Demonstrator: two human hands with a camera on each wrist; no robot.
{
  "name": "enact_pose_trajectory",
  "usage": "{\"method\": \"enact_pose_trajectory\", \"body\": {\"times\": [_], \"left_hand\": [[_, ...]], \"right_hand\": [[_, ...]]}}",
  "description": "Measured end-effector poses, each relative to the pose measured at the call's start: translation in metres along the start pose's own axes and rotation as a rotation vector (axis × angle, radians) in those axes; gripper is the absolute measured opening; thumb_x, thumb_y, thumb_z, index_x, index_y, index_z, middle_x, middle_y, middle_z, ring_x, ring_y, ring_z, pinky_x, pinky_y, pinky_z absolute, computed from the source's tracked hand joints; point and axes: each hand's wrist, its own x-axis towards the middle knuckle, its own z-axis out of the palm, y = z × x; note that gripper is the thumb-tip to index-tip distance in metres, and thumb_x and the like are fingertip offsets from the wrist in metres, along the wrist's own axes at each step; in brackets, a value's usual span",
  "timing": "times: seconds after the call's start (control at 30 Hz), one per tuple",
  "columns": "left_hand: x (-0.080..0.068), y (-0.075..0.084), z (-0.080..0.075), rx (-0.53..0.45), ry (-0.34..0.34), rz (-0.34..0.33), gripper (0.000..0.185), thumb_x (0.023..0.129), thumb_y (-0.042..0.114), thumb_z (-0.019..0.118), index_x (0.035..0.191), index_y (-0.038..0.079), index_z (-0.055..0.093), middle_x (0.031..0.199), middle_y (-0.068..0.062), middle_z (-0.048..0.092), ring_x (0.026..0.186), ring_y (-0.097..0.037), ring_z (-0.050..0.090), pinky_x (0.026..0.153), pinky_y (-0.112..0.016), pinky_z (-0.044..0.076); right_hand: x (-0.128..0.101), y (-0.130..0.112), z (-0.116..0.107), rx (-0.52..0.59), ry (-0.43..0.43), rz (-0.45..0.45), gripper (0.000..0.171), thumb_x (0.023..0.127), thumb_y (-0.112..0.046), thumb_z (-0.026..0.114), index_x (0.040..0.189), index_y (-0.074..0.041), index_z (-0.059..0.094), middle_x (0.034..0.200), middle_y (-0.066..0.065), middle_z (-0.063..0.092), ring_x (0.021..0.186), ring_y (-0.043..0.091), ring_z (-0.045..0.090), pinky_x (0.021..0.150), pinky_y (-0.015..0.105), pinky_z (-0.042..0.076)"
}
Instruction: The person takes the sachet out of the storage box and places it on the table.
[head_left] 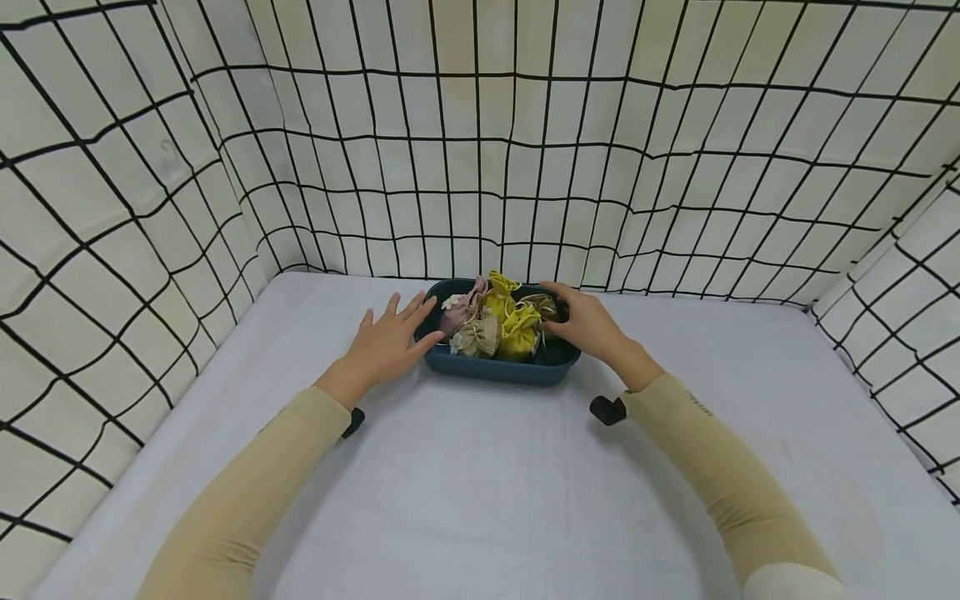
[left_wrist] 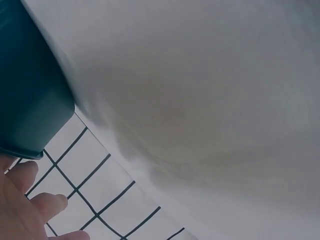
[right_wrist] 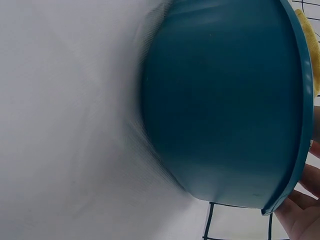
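Four small drawstring pouches, yellow, pink and beige, in teal tub.

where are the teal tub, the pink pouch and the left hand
teal tub [head_left: 501, 369]: head view, on its bare front wall
pink pouch [head_left: 462, 310]: head view, on the middle of its cloth
left hand [head_left: 390, 343]: head view, on the back of the hand

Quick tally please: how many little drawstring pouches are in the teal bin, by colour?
Yellow pouches: 2
Pink pouch: 1
Beige pouch: 1
Total: 4 visible in the teal bin; any beneath are hidden.
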Motion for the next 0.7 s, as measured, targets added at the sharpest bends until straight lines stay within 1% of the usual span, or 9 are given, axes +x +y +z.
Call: {"method": "enact_pose_trajectory", "body": {"times": [0.1,0.17,0.33,0.47,0.7], "left_hand": [[0.0007,-0.0007,0.0006,0.002,-0.010,-0.002,0.074,0.108,0.057,0.038,0.166,0.017,0.018,0.171,-0.008,0.015,0.154,-0.046,0.009,0.113,-0.075,0.012],[0.0007,-0.0010,0.0007,0.002,-0.016,-0.004,0.074,0.108,0.058,0.037,0.167,0.018,0.017,0.171,-0.007,0.015,0.154,-0.045,0.009,0.113,-0.075,0.012],[0.0002,-0.0013,0.0001,-0.007,-0.025,-0.015,0.074,0.108,0.058,0.037,0.167,0.019,0.016,0.171,-0.005,0.014,0.154,-0.044,0.009,0.114,-0.074,0.012],[-0.0001,-0.0003,0.0001,-0.023,-0.031,-0.020,0.074,0.108,0.058,0.038,0.166,0.018,0.018,0.171,-0.006,0.014,0.154,-0.045,0.009,0.114,-0.074,0.011],[0.0008,-0.0008,0.0009,-0.030,-0.035,-0.019,0.074,0.108,0.059,0.035,0.166,0.018,0.019,0.171,-0.007,0.014,0.154,-0.045,0.009,0.114,-0.074,0.011]], "right_hand": [[0.0012,-0.0010,0.0003,0.001,-0.014,0.012,0.072,0.095,-0.019,0.076,0.158,-0.011,0.041,0.147,0.021,0.053,0.128,0.039,0.056,0.101,0.054,0.048],[0.0020,-0.0018,0.0002,-0.002,-0.023,0.013,0.074,0.095,-0.018,0.077,0.159,-0.011,0.039,0.149,0.021,0.052,0.128,0.039,0.055,0.101,0.055,0.048],[0.0042,-0.0047,-0.0009,-0.016,-0.052,0.022,0.077,0.094,-0.016,0.078,0.160,-0.011,0.037,0.155,0.021,0.046,0.136,0.040,0.049,0.108,0.055,0.043],[0.0057,-0.0067,-0.0023,-0.039,-0.079,0.024,0.078,0.093,-0.014,0.078,0.160,-0.009,0.036,0.157,0.020,0.043,0.139,0.040,0.046,0.111,0.055,0.040],[0.0093,-0.0072,-0.0038,-0.070,-0.101,0.016,0.077,0.092,-0.012,0.079,0.158,-0.008,0.039,0.156,0.021,0.044,0.140,0.040,0.045,0.112,0.054,0.039]]}}
